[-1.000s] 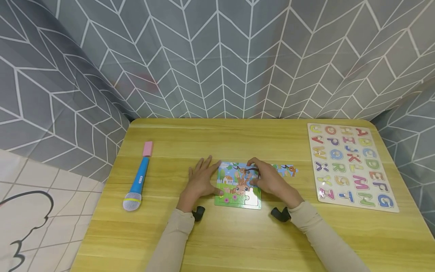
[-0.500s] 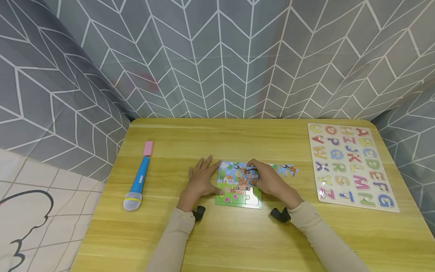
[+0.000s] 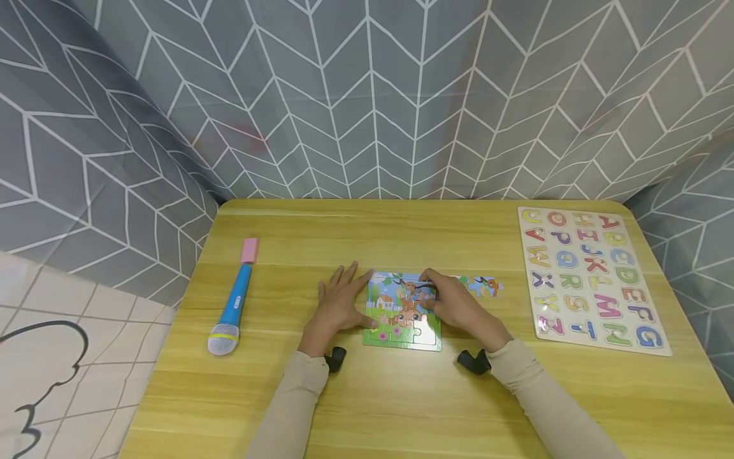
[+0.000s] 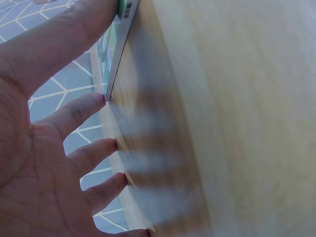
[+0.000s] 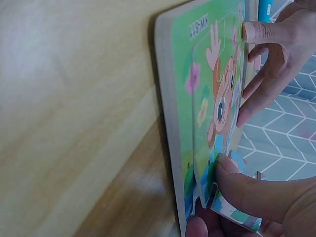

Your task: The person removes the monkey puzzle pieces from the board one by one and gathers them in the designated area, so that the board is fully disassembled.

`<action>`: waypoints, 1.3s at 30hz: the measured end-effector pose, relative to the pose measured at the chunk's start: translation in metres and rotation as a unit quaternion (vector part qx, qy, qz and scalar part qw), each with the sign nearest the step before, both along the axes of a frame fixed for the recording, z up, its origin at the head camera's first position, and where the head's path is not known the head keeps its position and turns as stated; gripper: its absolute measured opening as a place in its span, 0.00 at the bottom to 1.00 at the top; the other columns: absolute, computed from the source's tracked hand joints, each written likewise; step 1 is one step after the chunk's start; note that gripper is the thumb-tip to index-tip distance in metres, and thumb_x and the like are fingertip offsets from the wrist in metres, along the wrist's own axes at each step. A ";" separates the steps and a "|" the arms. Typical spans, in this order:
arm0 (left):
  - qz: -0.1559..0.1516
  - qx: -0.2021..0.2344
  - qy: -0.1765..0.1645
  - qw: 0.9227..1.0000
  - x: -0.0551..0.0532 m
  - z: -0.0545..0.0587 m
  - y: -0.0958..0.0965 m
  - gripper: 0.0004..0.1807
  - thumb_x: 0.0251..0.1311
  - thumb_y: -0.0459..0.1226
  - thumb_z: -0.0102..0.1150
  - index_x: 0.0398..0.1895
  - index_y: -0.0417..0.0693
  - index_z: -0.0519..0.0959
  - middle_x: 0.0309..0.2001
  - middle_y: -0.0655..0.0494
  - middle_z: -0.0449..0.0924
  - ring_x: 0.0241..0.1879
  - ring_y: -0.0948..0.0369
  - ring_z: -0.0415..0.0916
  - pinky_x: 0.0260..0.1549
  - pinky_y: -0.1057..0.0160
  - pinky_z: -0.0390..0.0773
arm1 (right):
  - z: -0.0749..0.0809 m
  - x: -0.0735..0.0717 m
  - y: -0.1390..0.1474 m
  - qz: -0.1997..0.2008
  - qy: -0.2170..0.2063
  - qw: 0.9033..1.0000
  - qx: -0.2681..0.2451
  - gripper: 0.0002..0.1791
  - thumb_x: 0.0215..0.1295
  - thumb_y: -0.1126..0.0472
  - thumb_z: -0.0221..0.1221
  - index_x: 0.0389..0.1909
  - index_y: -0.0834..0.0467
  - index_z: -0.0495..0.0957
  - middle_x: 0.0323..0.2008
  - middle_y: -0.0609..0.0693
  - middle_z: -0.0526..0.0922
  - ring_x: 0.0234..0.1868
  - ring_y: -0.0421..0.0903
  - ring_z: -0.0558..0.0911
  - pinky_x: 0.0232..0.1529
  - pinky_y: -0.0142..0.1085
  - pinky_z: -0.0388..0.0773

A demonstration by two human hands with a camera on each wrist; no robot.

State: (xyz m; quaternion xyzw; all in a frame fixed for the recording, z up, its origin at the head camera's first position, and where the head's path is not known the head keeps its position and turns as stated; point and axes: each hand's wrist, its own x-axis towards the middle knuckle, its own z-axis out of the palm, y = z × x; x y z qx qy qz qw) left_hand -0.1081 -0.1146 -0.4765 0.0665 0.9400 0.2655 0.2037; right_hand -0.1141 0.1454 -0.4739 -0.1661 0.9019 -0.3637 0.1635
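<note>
A jigsaw puzzle (image 3: 395, 319) with a cartoon monkey lies in its tray in the middle of the table, with a pale patch at its lower right. My left hand (image 3: 341, 307) is spread at its left side, thumb on the green border and index fingertip by the far left corner; the left wrist view shows the other fingertips at the table. My right hand (image 3: 455, 303) is at the puzzle's upper right. In the right wrist view, its thumb (image 5: 247, 192) and curled fingers pinch a tilted puzzle piece (image 5: 234, 215) at the tray's edge.
More puzzle pieces (image 3: 486, 287) lie just right of my right hand. An alphabet board (image 3: 599, 280) is at the table's right. On the left are a blue toy microphone (image 3: 234, 306) and a pink block (image 3: 249, 250). A patterned grey curtain (image 3: 395, 115) hangs behind the table.
The hands and the puzzle stay almost in place; the right fingers shift only slightly at the puzzle's upper right.
</note>
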 end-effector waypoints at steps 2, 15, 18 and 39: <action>0.000 0.000 0.000 1.000 0.000 0.000 0.000 0.60 0.38 0.49 0.83 0.79 0.63 0.59 0.83 0.52 0.42 0.82 0.44 0.33 0.73 0.26 0.31 | 0.000 0.000 0.000 -0.001 0.001 1.000 0.000 0.15 0.66 0.66 0.64 0.52 0.59 0.75 0.50 0.59 0.86 0.47 0.55 0.86 0.43 0.42 0.78; 0.002 0.003 -0.001 1.000 0.001 0.003 0.000 0.60 0.39 0.49 0.83 0.78 0.63 0.59 0.83 0.52 0.42 0.82 0.44 0.34 0.73 0.26 0.31 | 0.000 -0.001 0.001 -0.001 0.003 1.000 0.009 0.08 0.68 0.62 0.64 0.44 0.57 0.76 0.29 0.49 0.80 0.24 0.43 0.68 0.30 0.35 0.67; 0.003 0.006 -0.002 1.000 0.001 0.002 0.000 0.60 0.38 0.48 0.84 0.78 0.62 0.59 0.83 0.52 0.42 0.82 0.44 0.33 0.73 0.26 0.31 | 0.000 0.000 0.001 -0.001 0.007 1.000 0.008 0.07 0.68 0.61 0.63 0.43 0.56 0.76 0.24 0.47 0.76 0.22 0.42 0.64 0.26 0.33 0.62; 0.003 0.004 -0.005 1.000 0.001 0.003 0.000 0.60 0.39 0.49 0.83 0.78 0.63 0.59 0.83 0.52 0.42 0.82 0.44 0.34 0.73 0.26 0.31 | -0.002 0.002 0.001 -0.005 0.011 1.000 0.002 0.08 0.67 0.62 0.64 0.43 0.57 0.76 0.21 0.47 0.73 0.21 0.41 0.63 0.26 0.31 0.61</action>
